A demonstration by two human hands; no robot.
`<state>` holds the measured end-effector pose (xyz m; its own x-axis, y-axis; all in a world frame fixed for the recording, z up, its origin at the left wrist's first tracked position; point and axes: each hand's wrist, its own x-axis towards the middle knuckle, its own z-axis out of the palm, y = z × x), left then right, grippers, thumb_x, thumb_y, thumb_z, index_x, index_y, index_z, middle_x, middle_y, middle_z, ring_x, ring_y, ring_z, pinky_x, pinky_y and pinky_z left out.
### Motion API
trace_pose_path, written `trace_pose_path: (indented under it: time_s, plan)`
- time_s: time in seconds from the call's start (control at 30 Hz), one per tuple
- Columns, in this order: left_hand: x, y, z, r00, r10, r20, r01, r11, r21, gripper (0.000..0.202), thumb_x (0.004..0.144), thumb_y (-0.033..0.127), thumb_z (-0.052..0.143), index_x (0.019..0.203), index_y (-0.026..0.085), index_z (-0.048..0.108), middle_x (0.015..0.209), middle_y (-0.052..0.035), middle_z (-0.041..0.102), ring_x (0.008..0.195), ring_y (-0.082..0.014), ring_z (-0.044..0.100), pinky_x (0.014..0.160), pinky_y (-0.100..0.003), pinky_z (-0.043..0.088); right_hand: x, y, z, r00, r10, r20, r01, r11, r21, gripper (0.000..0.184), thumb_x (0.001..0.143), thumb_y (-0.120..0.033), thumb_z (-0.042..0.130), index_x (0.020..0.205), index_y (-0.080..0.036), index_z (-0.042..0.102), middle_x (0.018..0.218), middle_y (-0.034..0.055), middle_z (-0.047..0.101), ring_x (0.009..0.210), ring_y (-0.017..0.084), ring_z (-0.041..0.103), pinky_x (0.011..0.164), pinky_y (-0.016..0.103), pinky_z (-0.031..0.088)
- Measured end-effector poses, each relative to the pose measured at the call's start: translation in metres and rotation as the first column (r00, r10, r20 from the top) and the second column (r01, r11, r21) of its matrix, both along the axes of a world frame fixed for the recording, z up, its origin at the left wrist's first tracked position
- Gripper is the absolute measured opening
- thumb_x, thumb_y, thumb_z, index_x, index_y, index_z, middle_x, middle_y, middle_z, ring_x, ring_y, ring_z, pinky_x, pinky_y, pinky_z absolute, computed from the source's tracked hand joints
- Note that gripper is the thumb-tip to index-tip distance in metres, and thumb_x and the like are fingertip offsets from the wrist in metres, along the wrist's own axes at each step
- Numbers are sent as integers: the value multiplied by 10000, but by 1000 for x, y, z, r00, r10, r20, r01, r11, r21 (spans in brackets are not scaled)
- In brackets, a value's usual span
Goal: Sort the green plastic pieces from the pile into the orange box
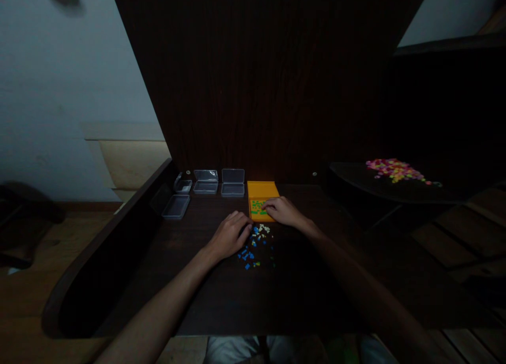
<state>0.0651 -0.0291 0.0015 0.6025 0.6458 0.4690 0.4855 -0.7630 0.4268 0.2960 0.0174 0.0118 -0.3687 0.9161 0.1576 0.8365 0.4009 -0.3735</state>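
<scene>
On a dark wooden desk (221, 295) lies a small scatter of blue, white and green beads (255, 245). My left hand (229, 235) rests curled at the left edge of that scatter, fingertips touching the beads. My right hand (282, 211) reaches over the front right corner of an open orange box (261, 191) that holds green beads (256, 207). Its fingertips are pinched at the box's edge; whether a bead is between them is too small to tell.
Several clear plastic boxes (205, 182) stand open along the back left of the desk, one nearer (176, 207). A pile of pink and yellow beads (393, 170) lies on a dark shelf at right. A tall dark back panel rises behind.
</scene>
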Motion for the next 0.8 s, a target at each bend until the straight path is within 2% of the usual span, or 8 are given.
trace_pose_path:
  time_s: [0.2,0.37,0.47,0.57,0.67,0.8]
  plan:
    - [-1,0,0,1000,-9,-22,9,1000,5,171,958,209,425,955,185,594,921,-68,636,878,-209,560,833,-368,473,10,-6,-1,999,16,-44,-16,1000,0,285,831,-113,525,970,-180,765,926,59,757,778,171,670,713,248,468]
    - [-1,1,0,998,-32,-54,33,999,4,173,960,213,430,947,183,600,926,-65,634,886,-205,565,870,-373,465,13,-22,4,989,82,-126,-86,996,-27,248,823,-133,543,939,-154,761,747,32,710,636,133,592,619,224,418]
    - [0,0,-2,994,-63,-94,63,998,4,165,955,209,441,938,183,603,925,-63,631,897,-204,568,878,-367,461,13,-40,13,972,169,-161,-180,982,-58,197,820,-181,573,880,-143,757,698,19,672,598,116,541,586,216,393]
    - [2,-2,-3,991,-92,-94,92,996,-2,158,947,205,455,920,182,609,911,-64,626,896,-203,567,853,-353,469,13,-62,21,935,303,-185,-331,933,-145,190,813,-255,622,914,-151,744,683,-1,642,570,102,511,565,210,388]
    - [4,-6,0,990,-122,-69,122,992,-14,156,932,191,466,906,181,620,897,-63,629,882,-199,568,847,-352,470,12,-85,22,886,419,-199,-455,868,-200,175,805,-279,650,909,-166,734,739,7,647,627,110,552,611,215,414]
    - [5,-12,4,979,-201,-42,199,979,-38,153,846,123,514,898,182,645,896,-59,626,884,-197,568,829,-340,480,12,-106,13,904,410,-122,-427,886,-183,133,793,-270,684,893,-193,728,797,20,668,742,145,606,759,260,435]
